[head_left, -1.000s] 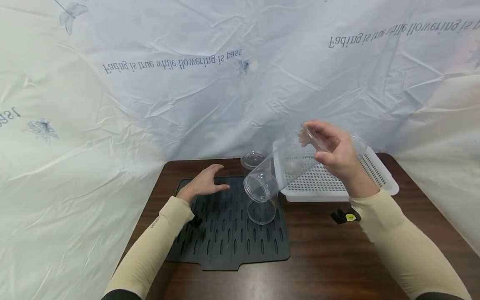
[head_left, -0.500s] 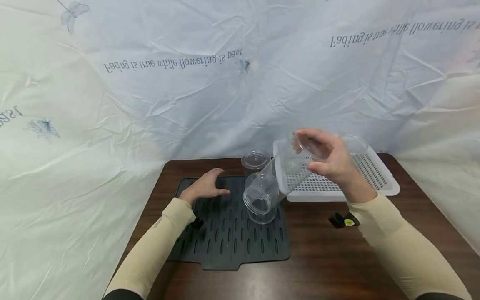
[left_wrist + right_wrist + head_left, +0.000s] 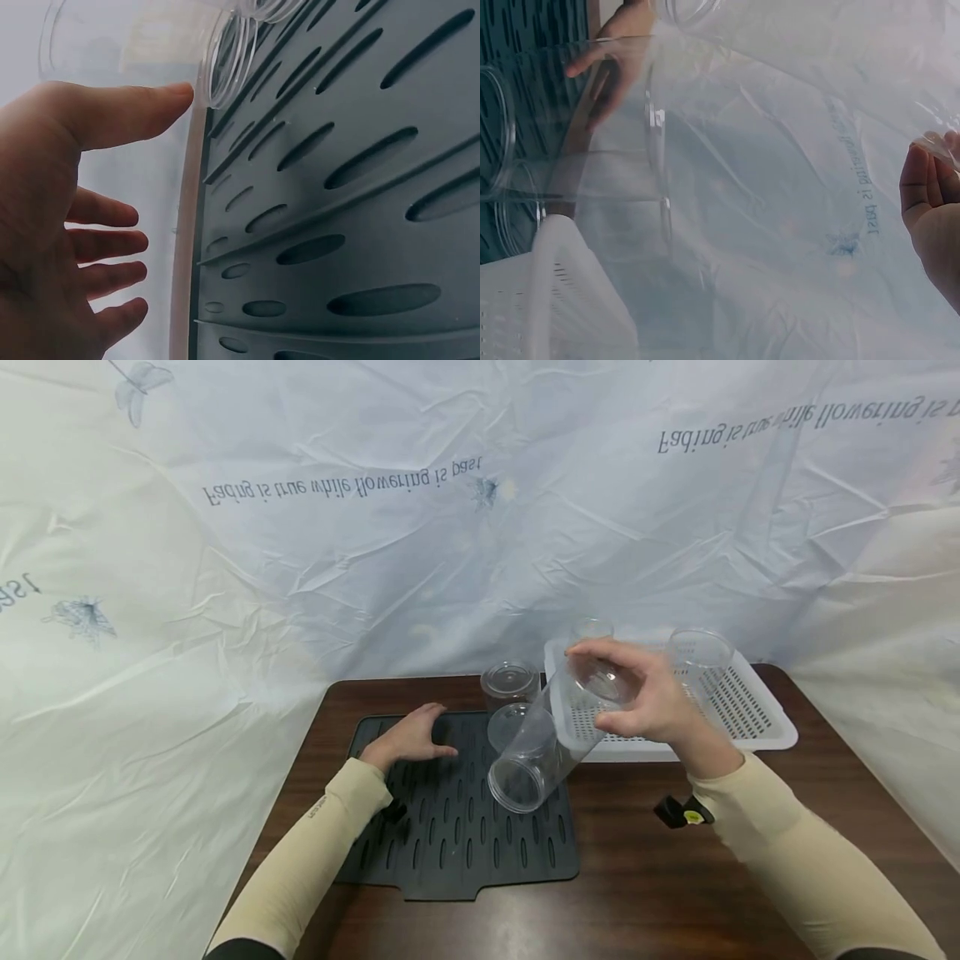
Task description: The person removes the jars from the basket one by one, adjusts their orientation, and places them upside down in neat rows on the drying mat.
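Observation:
In the head view my right hand (image 3: 645, 693) grips a tall clear plastic cup (image 3: 543, 752) at its upper end. The cup tilts, its wide rim low over the right side of the dark grey ribbed mat (image 3: 442, 860). Behind it, a second clear cup (image 3: 509, 723) on the mat is partly covered. Farther back stands another clear cup (image 3: 511, 679). My left hand (image 3: 408, 739) is held above the mat's left part, thumb and fingers spread, touching no cup. In the left wrist view, its thumb overlaps a clear cup (image 3: 150, 41).
A white perforated basket (image 3: 780, 739) sits at the back right of the brown wooden table (image 3: 637, 860). Clear cups, one of them (image 3: 701, 652) beside my right hand, show in or behind it. A printed white sheet (image 3: 420, 568) hangs behind the table.
My right hand has come down and slightly left with the cup, bringing its rim from higher up to close over the mat. The left hand has barely moved.

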`<state>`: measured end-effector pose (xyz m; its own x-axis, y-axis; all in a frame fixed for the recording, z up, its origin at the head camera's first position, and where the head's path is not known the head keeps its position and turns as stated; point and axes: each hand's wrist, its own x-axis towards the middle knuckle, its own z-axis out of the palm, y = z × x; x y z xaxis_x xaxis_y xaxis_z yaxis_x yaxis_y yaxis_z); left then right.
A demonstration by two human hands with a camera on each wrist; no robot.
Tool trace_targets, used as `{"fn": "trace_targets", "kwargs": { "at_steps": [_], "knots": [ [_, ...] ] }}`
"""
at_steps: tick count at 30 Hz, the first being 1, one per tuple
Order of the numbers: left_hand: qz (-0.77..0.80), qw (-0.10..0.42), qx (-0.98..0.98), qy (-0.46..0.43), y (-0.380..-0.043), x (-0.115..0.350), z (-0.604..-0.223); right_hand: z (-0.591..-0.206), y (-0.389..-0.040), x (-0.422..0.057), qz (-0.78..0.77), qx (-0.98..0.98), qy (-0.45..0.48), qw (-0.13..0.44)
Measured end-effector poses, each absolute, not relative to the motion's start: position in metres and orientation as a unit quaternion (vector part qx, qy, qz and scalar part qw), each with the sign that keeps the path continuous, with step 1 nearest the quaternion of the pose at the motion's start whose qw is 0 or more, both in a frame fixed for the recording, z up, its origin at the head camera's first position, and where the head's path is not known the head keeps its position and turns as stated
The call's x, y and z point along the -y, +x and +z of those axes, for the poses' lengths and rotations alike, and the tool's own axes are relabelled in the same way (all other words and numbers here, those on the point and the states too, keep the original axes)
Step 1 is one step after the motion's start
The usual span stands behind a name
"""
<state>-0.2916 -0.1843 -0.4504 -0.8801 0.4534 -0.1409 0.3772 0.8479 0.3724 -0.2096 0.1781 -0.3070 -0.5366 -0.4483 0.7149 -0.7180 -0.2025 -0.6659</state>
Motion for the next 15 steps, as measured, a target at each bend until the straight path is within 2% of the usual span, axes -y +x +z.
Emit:
{"fn": "trace_targets", "kwargs": {
  "at_steps": [11, 15],
  "knots": [
    [0.161, 0.131, -0.955, 0.21, -0.292, 0.187, -0.457, -0.321, -0.205, -0.165, 0.512, 0.696, 0.486, 0.134],
    [0.156, 0.133, -0.956, 0.208, -0.292, 0.187, -0.458, -0.327, -0.205, -0.159, 0.517, 0.684, 0.501, 0.121]
  ]
}}
